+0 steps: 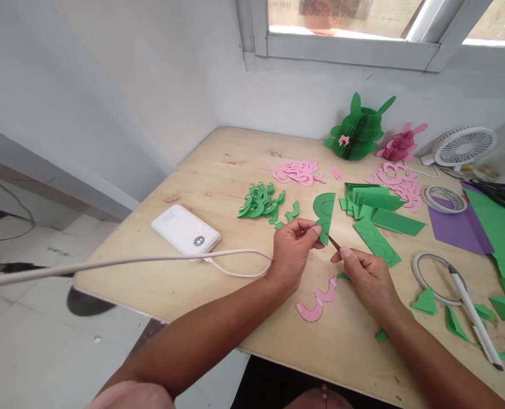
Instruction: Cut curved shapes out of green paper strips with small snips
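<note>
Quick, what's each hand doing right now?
Left hand: closed, pinching a curved green paper piece.
Right hand: closed, holding a slim dark-tipped tool at the paper's lower end.

Held paper cutout: green, thin dark curved line drawn on it. Slim tool at its edge: dark tip. Loose curved paper strips: green, with short whitish bands. S-shaped paper strip up front: pink, same whitish bands. Paper slips: green; the nearest carries dark wavy outlines. Large honeycomb-paper figure: green, bearing a pink paper flower. Small honeycomb-paper figure: deep pink body, paler pink ears. Power bank: white, round dark display. Desk fan: white. Pen: white, black ends. Paper sheet: purple. Scissors: black. Tabletop: pale wood, brown knots.
</note>
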The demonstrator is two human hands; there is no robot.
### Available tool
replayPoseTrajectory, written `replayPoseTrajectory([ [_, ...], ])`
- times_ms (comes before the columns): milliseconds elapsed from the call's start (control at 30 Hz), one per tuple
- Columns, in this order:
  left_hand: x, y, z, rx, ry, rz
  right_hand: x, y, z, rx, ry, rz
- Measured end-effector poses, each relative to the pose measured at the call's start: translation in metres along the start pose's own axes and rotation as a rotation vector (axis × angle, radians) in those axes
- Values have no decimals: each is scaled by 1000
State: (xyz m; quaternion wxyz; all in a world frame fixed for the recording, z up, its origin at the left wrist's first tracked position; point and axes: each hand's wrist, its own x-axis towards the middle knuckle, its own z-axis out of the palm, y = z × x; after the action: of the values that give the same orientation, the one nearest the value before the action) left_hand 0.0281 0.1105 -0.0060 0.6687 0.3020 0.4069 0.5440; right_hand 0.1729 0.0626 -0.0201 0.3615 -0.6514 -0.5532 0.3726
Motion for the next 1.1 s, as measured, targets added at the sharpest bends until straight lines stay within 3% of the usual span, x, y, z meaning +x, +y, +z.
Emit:
replayPoseTrajectory([
  [1100, 1, -1, -1, -18, 3, -31, 0, 1, 0, -8, 5, 7],
])
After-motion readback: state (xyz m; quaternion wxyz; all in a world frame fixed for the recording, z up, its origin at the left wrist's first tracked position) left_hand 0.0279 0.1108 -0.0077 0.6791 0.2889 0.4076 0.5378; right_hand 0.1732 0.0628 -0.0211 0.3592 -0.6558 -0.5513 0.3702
